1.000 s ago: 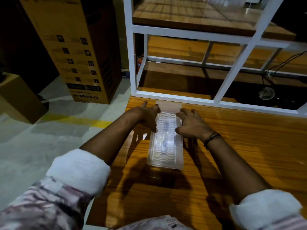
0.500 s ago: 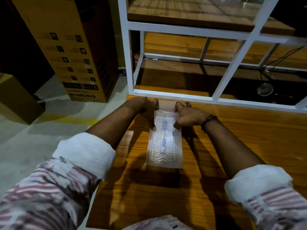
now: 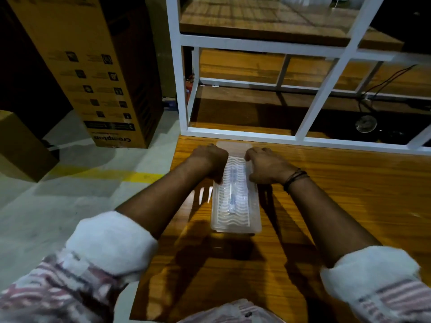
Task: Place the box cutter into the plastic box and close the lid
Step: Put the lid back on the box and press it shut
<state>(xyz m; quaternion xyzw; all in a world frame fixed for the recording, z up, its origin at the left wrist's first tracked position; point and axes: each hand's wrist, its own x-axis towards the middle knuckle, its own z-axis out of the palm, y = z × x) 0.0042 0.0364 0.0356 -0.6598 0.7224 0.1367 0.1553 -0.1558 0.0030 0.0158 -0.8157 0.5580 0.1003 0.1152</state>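
A clear plastic box (image 3: 235, 220) lies lengthwise on the wooden table (image 3: 338, 206). The box cutter (image 3: 233, 192) rests inside it on a wavy white insert. The translucent lid (image 3: 234, 146) shows at the box's far end, near the white frame. My left hand (image 3: 208, 160) is curled against the far left side of the box where the lid joins. My right hand (image 3: 265, 165) holds the far right side, fingers bent over the edge. Both hands flank the lid, and their fingertips are partly hidden.
A white metal shelf frame (image 3: 303, 141) with wooden boards stands just beyond the box. A tall cardboard carton (image 3: 98, 73) and a smaller one (image 3: 21, 148) stand on the floor to the left. The table's left edge (image 3: 172, 159) runs beside my left hand.
Both hands have slid away from me along the box sides to its far end by the lid. The box and cutter stay in place.
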